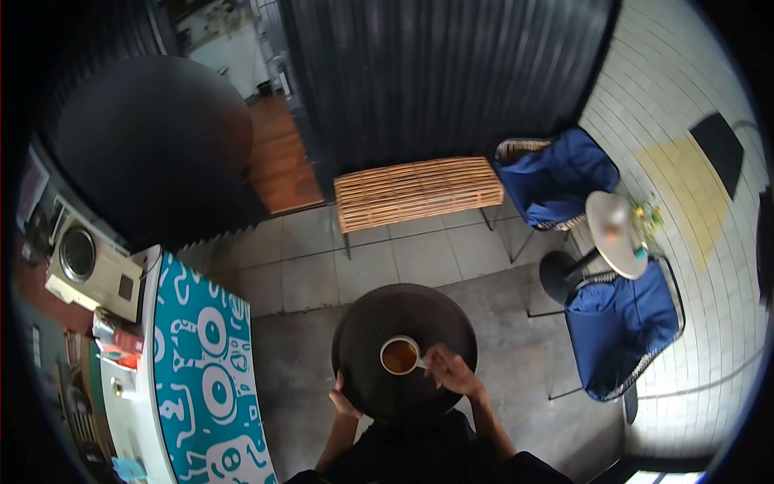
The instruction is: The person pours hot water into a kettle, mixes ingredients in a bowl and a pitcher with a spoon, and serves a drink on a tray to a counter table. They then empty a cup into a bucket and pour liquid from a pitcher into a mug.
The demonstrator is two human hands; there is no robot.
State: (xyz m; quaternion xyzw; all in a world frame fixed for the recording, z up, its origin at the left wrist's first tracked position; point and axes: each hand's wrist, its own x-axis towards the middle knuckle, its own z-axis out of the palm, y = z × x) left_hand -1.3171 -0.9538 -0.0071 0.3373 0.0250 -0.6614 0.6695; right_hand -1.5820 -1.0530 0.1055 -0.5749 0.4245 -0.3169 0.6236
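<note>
A round dark tray (367,323) is in front of my body, low in the middle of the view. On it stands a white cup (385,369) filled with a brown-amber drink. My left hand (345,402) grips the tray's left rim, its fingers partly hidden beneath the edge. Over the right part of the tray, my right hand (448,369) has its fingers closed at the cup's handle.
At the left runs a counter (211,371) with a teal patterned front, bearing a cream coffee machine (95,262). A slatted wooden bench (419,192) stands ahead. Blue-cushioned chairs (621,331) flank a small round table (617,238) with flowers at the right.
</note>
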